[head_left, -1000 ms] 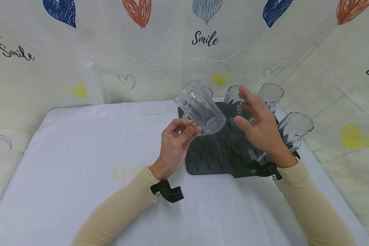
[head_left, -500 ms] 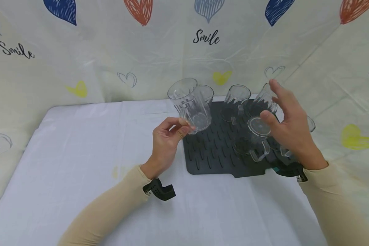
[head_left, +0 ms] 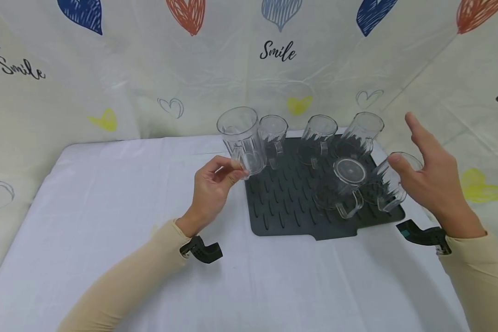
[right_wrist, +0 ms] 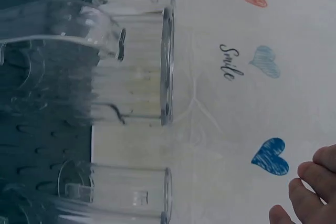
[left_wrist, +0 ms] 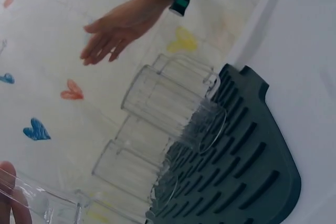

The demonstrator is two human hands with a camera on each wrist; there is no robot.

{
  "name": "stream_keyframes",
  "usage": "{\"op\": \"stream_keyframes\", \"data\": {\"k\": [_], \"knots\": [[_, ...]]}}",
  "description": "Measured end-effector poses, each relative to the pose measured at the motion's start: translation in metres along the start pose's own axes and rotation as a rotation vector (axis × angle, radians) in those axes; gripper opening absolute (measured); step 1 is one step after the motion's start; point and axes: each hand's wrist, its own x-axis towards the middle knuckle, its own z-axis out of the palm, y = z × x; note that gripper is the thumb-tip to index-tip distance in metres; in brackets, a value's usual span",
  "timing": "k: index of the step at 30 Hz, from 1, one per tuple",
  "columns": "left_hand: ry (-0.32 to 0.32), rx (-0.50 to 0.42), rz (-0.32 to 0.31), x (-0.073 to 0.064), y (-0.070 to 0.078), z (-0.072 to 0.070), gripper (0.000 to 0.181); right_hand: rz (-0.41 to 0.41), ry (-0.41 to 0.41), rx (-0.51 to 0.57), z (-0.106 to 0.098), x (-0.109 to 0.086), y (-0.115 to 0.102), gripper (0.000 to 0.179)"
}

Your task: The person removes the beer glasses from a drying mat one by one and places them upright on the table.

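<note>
My left hand (head_left: 211,191) pinches a clear glass mug (head_left: 240,143) low on its near side, at the handle. The mug is raised at the back left corner of the dark mat, its mouth up and tilted slightly left. Part of it fills the lower left corner in the left wrist view. My right hand (head_left: 435,180) is in the air with fingers extended and holds nothing. It is nearest to a glass mug (head_left: 388,184) at the mat's right edge, partly covering that mug's rim in the head view.
On the dark ridged mat (head_left: 286,212) stand several glass mugs, including a back-row mug (head_left: 272,133), a middle mug (head_left: 317,140) and a far-right mug (head_left: 358,136). One mug (head_left: 349,173) shows its base upward. A white cloth (head_left: 128,198) covers the table; a printed sheet hangs behind.
My left hand has moved left with the mug, which has come more upright. My right hand has moved right, away from over the mat, uncovering the mugs there.
</note>
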Motion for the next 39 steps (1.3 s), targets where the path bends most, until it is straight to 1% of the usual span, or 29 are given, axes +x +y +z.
{"op": "stream_keyframes", "data": {"k": [4,9,14,21,25,28,30,32,34,36,39], "knots": [[0.001,0.061,0.004,0.001,-0.002,-0.007,0.018,0.033,-0.019,-0.026,-0.007,-0.005,0.013,0.071],[-0.011,0.132,0.005,0.001,-0.005,-0.017,0.017,0.040,-0.033,-0.054,-0.012,-0.011,0.029,0.074],[-0.015,0.165,0.009,0.002,-0.008,-0.027,0.016,0.038,-0.045,-0.088,-0.014,-0.017,0.043,0.078],[-0.006,0.223,0.001,0.004,-0.013,-0.040,0.014,0.057,-0.092,-0.144,-0.016,-0.027,0.065,0.085],[-0.005,0.244,-0.011,0.007,-0.020,-0.044,0.014,0.049,-0.100,-0.135,-0.014,-0.037,0.082,0.087],[-0.005,0.267,-0.020,0.011,-0.026,-0.047,0.014,0.038,-0.131,-0.130,-0.012,-0.044,0.097,0.090],[-0.002,0.285,-0.019,0.013,-0.030,-0.049,0.014,0.034,-0.182,-0.133,-0.011,-0.049,0.106,0.096],[0.004,0.291,-0.017,0.014,-0.033,-0.050,0.013,0.018,-0.236,-0.134,-0.009,-0.052,0.114,0.106],[0.012,0.291,-0.019,0.016,-0.035,-0.051,0.013,0.005,-0.271,-0.129,-0.007,-0.054,0.120,0.117],[0.019,0.294,-0.030,0.017,-0.037,-0.052,0.013,0.007,-0.278,-0.124,-0.006,-0.056,0.124,0.129],[0.029,0.307,-0.049,0.018,-0.042,-0.054,0.013,0.023,-0.269,-0.119,-0.006,-0.058,0.127,0.136]]}}
